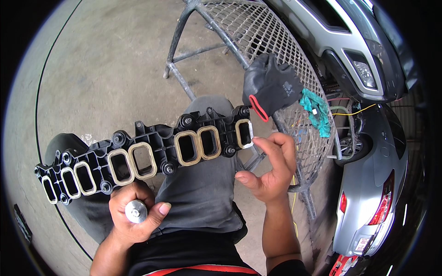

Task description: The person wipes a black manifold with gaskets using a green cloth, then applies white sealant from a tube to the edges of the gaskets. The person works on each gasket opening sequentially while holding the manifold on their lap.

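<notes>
The silver cars (pixel 368 184) stand well off to my right, past the mesh bench (pixel 262 39), placed probably to keep my black glove (pixel 271 85) and green rag (pixel 316 112) handy. The long engine part (pixel 161 149) lies across my thighs (pixel 198 193), likely for steadiness. My left hand (pixel 133 232) is curled around a silver-ended tube (pixel 136 211), perhaps for control; my right hand (pixel 276 177) is loosely open, holding nothing, forefinger beside a white smear (pixel 251 131), contact unclear. I count 2 cars, 1 bench, 1 engine part, 1 glove, 1 rag, 1 tube, 8 tan rings (pixel 177 148)
</notes>
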Demonstrator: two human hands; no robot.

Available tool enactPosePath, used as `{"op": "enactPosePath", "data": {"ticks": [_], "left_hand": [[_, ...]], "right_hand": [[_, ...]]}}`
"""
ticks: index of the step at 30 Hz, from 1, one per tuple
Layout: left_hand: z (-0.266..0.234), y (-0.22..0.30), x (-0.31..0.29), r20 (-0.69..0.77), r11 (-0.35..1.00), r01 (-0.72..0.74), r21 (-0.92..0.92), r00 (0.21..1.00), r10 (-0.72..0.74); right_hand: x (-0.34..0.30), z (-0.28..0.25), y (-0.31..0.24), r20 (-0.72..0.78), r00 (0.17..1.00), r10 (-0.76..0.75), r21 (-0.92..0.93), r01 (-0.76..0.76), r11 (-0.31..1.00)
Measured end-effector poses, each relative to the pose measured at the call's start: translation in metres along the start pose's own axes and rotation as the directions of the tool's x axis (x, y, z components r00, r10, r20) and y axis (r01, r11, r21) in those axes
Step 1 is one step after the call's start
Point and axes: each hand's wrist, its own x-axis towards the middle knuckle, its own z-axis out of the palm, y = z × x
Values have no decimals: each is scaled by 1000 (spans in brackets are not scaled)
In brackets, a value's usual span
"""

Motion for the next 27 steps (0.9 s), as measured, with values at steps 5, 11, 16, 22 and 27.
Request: {"op": "enactPosePath", "data": {"ticks": [5,11,16,22,27], "left_hand": [[1,-1,0,-5,999,-7,-36,1000,7],[0,-1,0,-1,1000,-10,-27,1000,10],[0,-3,-1,-12,1000,-6,-12,1000,6],[-1,-4,-2,-7,1000,-13,-5,1000,13],[-1,-3,-2,-10,1000,-5,-6,1000,5]], "right_hand": [[2,-1,-2,16,998,68,130,-69,989],[16,5,0,70,994,84,240,-99,966],[19,13,-1,89,991,96,203,-112,973],[20,14,-4,131,991,39,85,-50,995],[19,14,-6,81,985,153,209,-167,964]]}}
